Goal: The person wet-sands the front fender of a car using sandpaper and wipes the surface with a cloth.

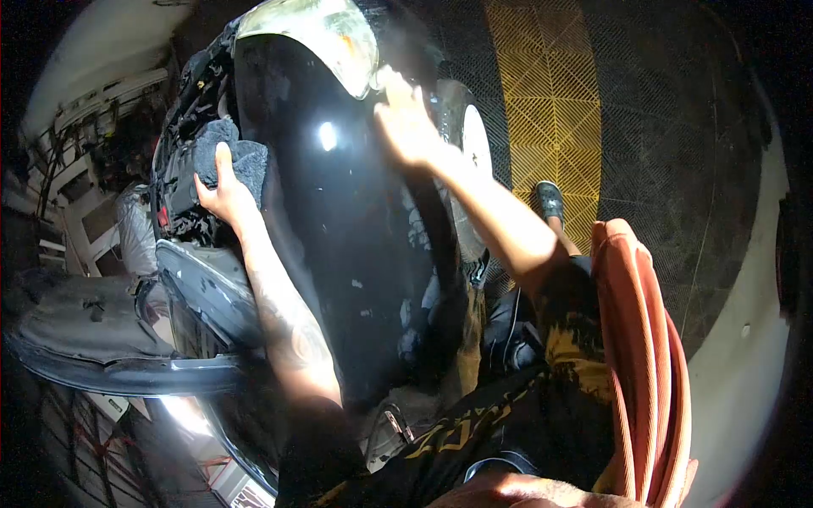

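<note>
While left hand (227, 196) holds plush cloth (251, 162), curved panel (339, 229) gleams.

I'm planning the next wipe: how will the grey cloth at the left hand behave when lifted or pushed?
The grey cloth is probably floppy, since it bunches into soft folds at the left hand. It looks light, being plain plush fabric. Its fuzzy pile might snag on the engine-bay parts close by.
</note>
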`<move>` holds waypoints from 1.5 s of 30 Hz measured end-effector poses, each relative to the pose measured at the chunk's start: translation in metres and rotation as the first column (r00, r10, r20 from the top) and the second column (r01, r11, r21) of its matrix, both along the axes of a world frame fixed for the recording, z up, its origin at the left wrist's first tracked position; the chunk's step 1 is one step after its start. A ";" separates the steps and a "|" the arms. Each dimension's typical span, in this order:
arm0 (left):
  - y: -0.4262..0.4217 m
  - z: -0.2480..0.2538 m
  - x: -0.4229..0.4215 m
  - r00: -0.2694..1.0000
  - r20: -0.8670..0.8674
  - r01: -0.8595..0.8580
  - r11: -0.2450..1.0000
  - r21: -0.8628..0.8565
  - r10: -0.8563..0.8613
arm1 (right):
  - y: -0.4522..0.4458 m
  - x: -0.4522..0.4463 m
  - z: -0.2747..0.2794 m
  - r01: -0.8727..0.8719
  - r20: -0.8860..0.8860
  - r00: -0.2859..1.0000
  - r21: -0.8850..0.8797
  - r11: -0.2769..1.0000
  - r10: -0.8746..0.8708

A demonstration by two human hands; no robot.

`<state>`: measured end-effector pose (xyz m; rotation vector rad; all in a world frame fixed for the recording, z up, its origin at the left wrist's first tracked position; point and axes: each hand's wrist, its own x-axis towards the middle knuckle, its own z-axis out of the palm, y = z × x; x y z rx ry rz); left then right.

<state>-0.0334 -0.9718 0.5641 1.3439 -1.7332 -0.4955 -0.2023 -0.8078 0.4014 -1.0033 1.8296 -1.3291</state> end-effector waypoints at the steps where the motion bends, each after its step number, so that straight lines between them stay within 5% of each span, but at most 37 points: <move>1: 0.002 0.003 -0.001 0.999 0.042 0.013 1.000 -0.014 -0.012 | -0.009 -0.007 -0.012 -0.102 -0.088 0.990 0.067 0.993 0.108; 2: 0.004 0.005 -0.004 0.999 0.045 0.023 1.000 -0.015 -0.022 | -0.013 -0.009 -0.017 -0.186 -0.163 0.964 0.144 0.972 0.209; 5: 0.006 0.002 -0.009 1.000 -0.015 -0.002 1.000 0.017 0.002 | 0.044 0.027 0.005 -0.014 0.165 0.986 -0.156 0.988 0.039; 9: 0.007 0.007 -0.006 1.000 0.022 0.006 0.999 0.032 -0.006 | -0.019 -0.006 -0.029 -0.020 -0.133 0.991 -0.001 1.000 0.020; 10: 0.008 0.007 -0.003 1.000 0.029 0.003 1.000 0.031 -0.004 | -0.027 -0.019 -0.027 -0.129 -0.240 0.961 0.046 0.991 0.137; 12: 0.004 0.003 -0.004 0.998 0.022 -0.061 0.998 0.027 0.061 | -0.003 0.001 0.006 -0.121 -0.121 0.984 0.086 0.989 0.130; 15: 0.003 0.004 -0.006 0.998 -0.060 0.017 0.997 0.069 -0.013 | 0.039 0.040 0.057 0.008 0.028 1.000 -0.149 0.989 -0.004; 17: 0.008 0.005 -0.005 0.996 -0.077 0.058 0.994 0.089 -0.051 | 0.026 0.037 0.045 0.002 -0.088 0.996 -0.253 0.968 -0.025; 20: 0.009 0.004 -0.008 0.994 0.091 -0.048 0.994 -0.099 0.057 | 0.014 0.011 0.050 0.076 0.218 0.976 -0.273 0.959 -0.015; 22: 0.009 0.005 -0.011 1.000 0.006 -0.015 1.000 -0.002 0.015 | 0.042 0.040 0.045 0.128 0.086 0.990 -0.284 0.950 -0.108; 23: 0.009 0.006 -0.010 1.000 0.017 -0.004 1.000 0.004 0.004 | 0.047 0.062 0.026 0.191 0.316 0.944 -0.293 0.937 -0.094; 26: 0.009 0.004 -0.010 1.000 -0.002 -0.002 1.000 -0.017 0.002 | 0.020 0.012 0.012 0.131 0.065 0.991 -0.234 0.963 -0.119; 27: 0.012 0.004 -0.007 1.000 0.002 -0.008 1.000 -0.018 0.008 | 0.000 -0.009 0.007 0.098 0.175 0.982 -0.169 0.981 -0.068; 28: 0.014 0.005 -0.005 1.000 0.004 0.000 1.000 -0.023 0.000 | -0.016 -0.016 -0.004 0.147 0.101 0.987 -0.226 0.963 -0.127; 32: 0.009 0.005 -0.012 0.996 -0.064 0.056 0.998 0.020 -0.054 | 0.053 0.026 0.000 0.035 0.304 0.952 -0.236 0.971 0.039; 38: 0.017 0.009 -0.017 1.000 0.006 0.000 1.000 0.000 0.000 | -0.018 -0.011 -0.024 -0.054 -0.154 0.987 -0.019 0.998 0.050; 41: 0.011 0.006 -0.012 0.998 -0.034 0.046 0.999 0.001 -0.045 | 0.031 0.018 0.022 -0.053 0.155 0.985 -0.160 0.986 0.078; 42: 0.011 0.006 -0.012 0.997 -0.053 0.059 0.998 0.018 -0.058 | 0.032 0.027 0.033 -0.027 0.422 0.899 -0.212 0.977 0.116; 45: 0.008 0.002 -0.007 0.998 -0.056 0.020 1.000 0.006 -0.020 | 0.006 -0.011 0.005 -0.094 0.118 0.987 -0.141 0.985 0.111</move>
